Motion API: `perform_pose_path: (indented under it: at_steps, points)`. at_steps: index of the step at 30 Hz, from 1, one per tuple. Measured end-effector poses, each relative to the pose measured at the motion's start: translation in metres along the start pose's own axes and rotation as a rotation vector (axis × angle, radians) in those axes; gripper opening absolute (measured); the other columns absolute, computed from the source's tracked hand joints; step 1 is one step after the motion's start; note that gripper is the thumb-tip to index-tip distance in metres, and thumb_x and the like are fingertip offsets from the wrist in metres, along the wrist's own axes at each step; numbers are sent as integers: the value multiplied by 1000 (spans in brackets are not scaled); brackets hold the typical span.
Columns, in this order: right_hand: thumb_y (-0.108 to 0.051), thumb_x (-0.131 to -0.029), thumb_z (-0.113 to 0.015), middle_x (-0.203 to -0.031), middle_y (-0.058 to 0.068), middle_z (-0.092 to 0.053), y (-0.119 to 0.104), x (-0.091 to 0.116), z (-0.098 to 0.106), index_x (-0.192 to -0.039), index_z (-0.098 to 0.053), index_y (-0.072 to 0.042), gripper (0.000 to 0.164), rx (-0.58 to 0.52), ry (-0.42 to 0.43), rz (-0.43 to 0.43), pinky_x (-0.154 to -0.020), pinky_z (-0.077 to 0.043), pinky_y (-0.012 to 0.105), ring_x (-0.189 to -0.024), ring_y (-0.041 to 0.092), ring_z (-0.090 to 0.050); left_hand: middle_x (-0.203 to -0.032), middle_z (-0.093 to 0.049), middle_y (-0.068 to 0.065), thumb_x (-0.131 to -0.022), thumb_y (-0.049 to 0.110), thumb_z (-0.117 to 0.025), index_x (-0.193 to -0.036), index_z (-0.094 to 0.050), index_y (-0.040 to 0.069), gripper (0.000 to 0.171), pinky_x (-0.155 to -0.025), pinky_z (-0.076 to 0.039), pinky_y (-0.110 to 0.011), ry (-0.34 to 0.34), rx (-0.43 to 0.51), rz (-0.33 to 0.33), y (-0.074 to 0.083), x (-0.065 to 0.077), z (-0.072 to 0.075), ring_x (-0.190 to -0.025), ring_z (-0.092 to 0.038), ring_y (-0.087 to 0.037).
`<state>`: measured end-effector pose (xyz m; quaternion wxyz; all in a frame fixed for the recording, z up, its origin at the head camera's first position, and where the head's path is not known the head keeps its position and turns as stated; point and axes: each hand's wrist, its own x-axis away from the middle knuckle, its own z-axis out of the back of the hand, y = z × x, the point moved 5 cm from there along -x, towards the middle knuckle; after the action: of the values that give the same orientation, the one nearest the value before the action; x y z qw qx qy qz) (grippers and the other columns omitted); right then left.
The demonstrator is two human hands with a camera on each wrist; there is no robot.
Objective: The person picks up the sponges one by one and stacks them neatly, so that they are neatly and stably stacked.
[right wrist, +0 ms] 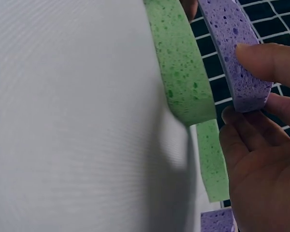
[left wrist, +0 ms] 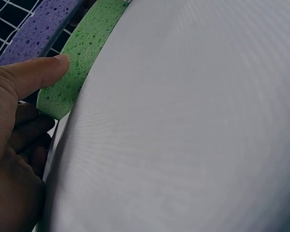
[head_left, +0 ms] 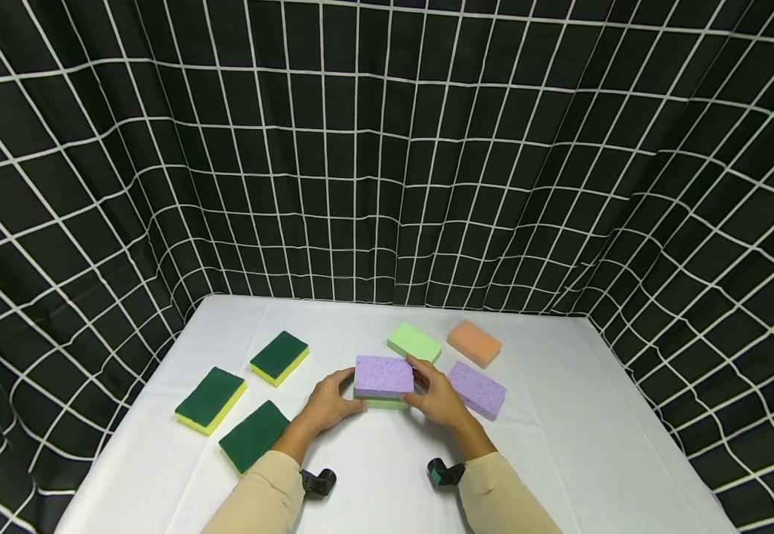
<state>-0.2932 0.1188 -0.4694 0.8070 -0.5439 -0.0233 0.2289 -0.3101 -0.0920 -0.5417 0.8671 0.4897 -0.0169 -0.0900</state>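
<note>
My right hand (head_left: 437, 397) pinches a purple sponge (head_left: 383, 375) by its right end, thumb on the front side and fingers behind. The purple sponge hangs just above a light green sponge (head_left: 387, 404) on the table, and a gap shows between the two in the right wrist view. My left hand (head_left: 328, 400) is at the green sponge's left end. In the left wrist view its thumb presses the front side of the green sponge (left wrist: 82, 58), with the other fingers curled round the end.
Three dark green and yellow scouring sponges (head_left: 279, 356) lie at the left of the white table (head_left: 560, 460). Right of my hands lie another light green sponge (head_left: 415, 342), an orange sponge (head_left: 474, 343) and a second purple sponge (head_left: 477, 390). Black grid-patterned curtains (head_left: 387, 185) surround the table.
</note>
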Motion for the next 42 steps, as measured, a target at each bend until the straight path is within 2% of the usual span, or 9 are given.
perform_pose_path:
  at_steps: [6,18,21,24,29,42]
  points:
    - [13,-78,-69,-139,32,-40,6,1,-3,-140,-34,16,71,11,-8,-8,-105,-33,44,-128,43,-41,-141,-46,-20,-75,16,-83,-139,-48,-2,75,-108,-27,-51,4,12,-13,-1,-1,-1,-133,-35,-40]
    - [14,-79,-66,-142,36,-33,2,3,-6,-139,-32,18,69,19,-16,6,-106,-29,48,-130,46,-35,-140,-47,-21,-74,16,-84,-138,-49,-2,74,-107,-28,-52,8,8,-11,-1,0,-2,-132,-36,-41]
    - [14,-78,-67,-142,36,-33,10,2,-7,-139,-33,19,70,12,13,2,-106,-28,48,-131,47,-34,-140,-47,-20,-74,17,-84,-138,-49,-1,75,-107,-28,-51,10,2,-13,-1,-1,-1,-132,-37,-40]
    - [13,-78,-69,-144,31,-34,27,0,-8,-141,-34,15,71,23,38,-22,-107,-28,45,-132,43,-34,-140,-47,-19,-74,17,-84,-138,-49,-1,75,-108,-28,-51,10,2,-10,-1,-1,-1,-132,-37,-39]
    - [11,-80,-70,-147,25,-35,48,-3,-10,-144,-34,10,73,53,38,-43,-107,-28,40,-134,37,-35,-140,-47,-20,-74,16,-83,-138,-49,-2,74,-107,-28,-51,11,2,-17,0,0,-1,-131,-38,-40]
    - [8,-82,-70,-147,23,-36,50,-4,-9,-145,-33,8,73,92,11,-35,-107,-30,40,-134,35,-35,-139,-47,-22,-74,15,-84,-138,-48,-4,76,-107,-29,-52,9,-1,-19,1,0,-1,-131,-38,-41]
